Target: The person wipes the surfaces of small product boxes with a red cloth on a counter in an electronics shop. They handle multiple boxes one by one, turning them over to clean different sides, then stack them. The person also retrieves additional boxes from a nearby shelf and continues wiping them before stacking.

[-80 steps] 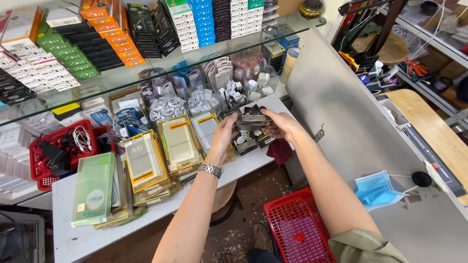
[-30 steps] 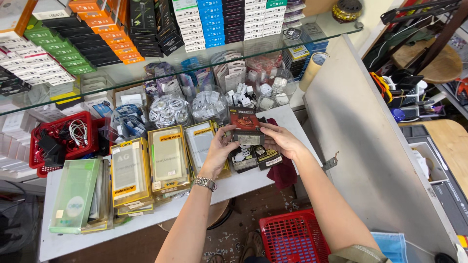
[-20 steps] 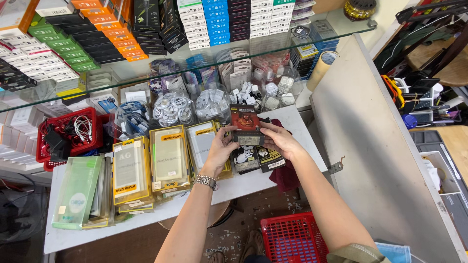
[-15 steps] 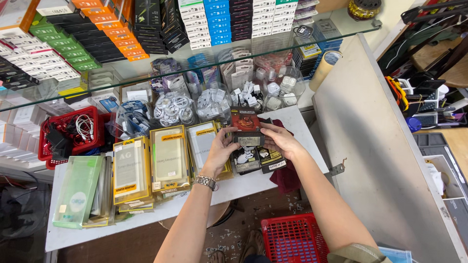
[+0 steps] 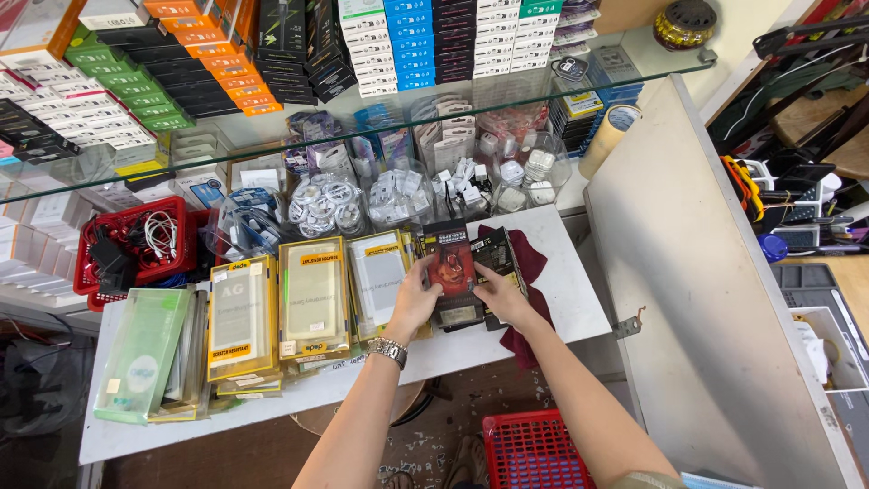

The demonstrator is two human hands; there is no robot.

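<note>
My left hand [image 5: 415, 299], a metal watch on its wrist, and my right hand [image 5: 503, 294] grip the two sides of a stack of dark flat packets [image 5: 455, 272] with a red picture on top. The stack rests on the white table [image 5: 570, 290], partly on a dark red cloth [image 5: 529, 261]. A second dark packet [image 5: 496, 256] lies against the stack on the right. Just left of my left hand is a pile of yellow-framed flat packets [image 5: 380, 272].
More piles of yellow and green flat packets [image 5: 243, 317] cover the table's left. A red basket of cables [image 5: 136, 246] stands at the far left; bags of white cables [image 5: 398, 192] sit behind. A glass shelf [image 5: 362, 100] carries coloured boxes. A red crate [image 5: 532, 450] is on the floor.
The stack has come down from mid-air onto the table, and both hands now press its sides. The view has shifted slightly left.
</note>
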